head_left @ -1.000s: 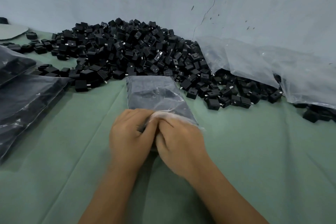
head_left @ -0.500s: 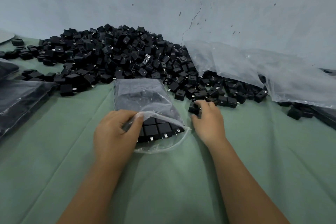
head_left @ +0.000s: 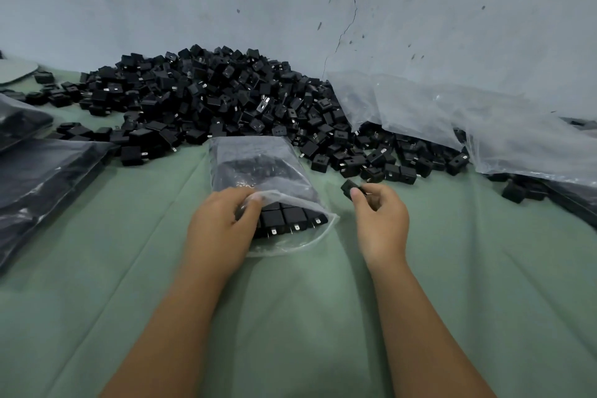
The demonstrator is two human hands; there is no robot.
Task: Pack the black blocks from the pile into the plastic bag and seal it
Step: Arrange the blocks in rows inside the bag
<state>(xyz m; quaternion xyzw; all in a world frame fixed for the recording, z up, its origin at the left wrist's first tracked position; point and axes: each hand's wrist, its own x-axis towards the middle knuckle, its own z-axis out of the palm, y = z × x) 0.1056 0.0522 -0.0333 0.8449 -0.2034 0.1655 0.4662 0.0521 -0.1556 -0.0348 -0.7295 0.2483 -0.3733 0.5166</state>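
Note:
A clear plastic bag (head_left: 258, 165) lies on the green cloth, its mouth facing me and held agape. Rows of black blocks (head_left: 289, 218) with metal prongs show inside the opening. My left hand (head_left: 223, 226) pinches the bag's upper lip and lifts it. My right hand (head_left: 381, 220), just right of the bag's mouth, pinches a single black block (head_left: 350, 187) between thumb and fingers. The big pile of black blocks (head_left: 226, 100) lies behind the bag against the wall.
Filled dark bags (head_left: 38, 178) are stacked at the left edge. Empty clear bags (head_left: 452, 119) drape over blocks at the right, against the grey wall. Green cloth (head_left: 307, 317) covers the table in front of me.
My right hand left the bag's mouth, reached to the pile's edge, picked up a block and has drawn back toward the bag. The left hand keeps holding the bag's lip open.

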